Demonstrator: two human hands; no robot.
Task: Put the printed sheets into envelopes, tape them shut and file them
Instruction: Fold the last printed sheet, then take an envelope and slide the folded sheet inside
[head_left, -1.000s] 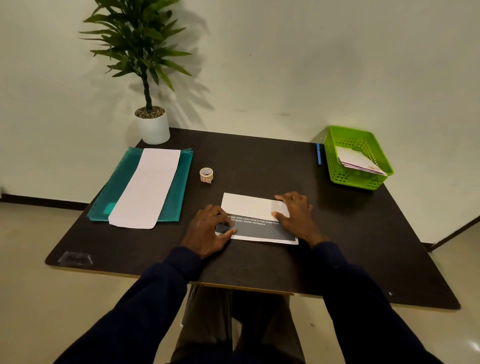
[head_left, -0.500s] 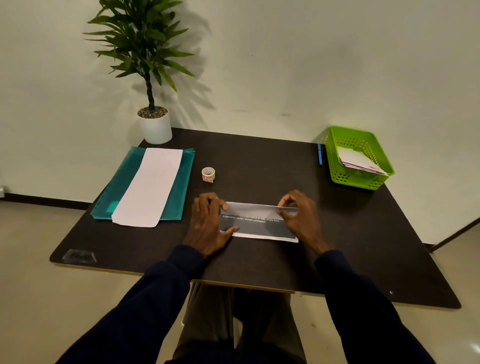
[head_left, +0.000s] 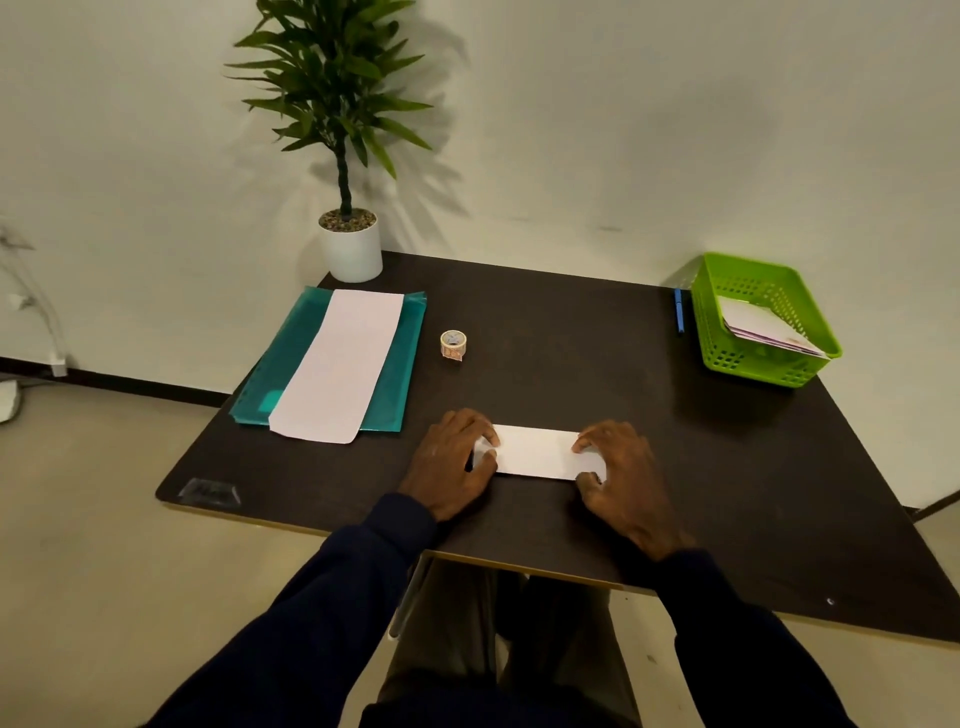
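A printed sheet (head_left: 535, 451), folded into a narrow white strip, lies flat near the front middle of the dark table (head_left: 597, 338). My left hand (head_left: 451, 462) presses on its left end and my right hand (head_left: 621, 470) presses on its right end, fingertips on the paper. A long white envelope (head_left: 340, 364) rests on a teal folder (head_left: 400, 364) at the left. A small roll of tape (head_left: 453, 344) stands between the folder and the table's middle. A green basket (head_left: 763, 364) at the back right holds several envelopes (head_left: 763, 325).
A potted plant (head_left: 349, 244) stands at the back left corner against the wall. A blue pen (head_left: 678, 310) lies just left of the basket. The table's front edge runs close under my wrists.
The sheet's top part has been folded down over the dark printed part, so only white shows now. Both hands have shifted to the strip's ends and flattened on it.
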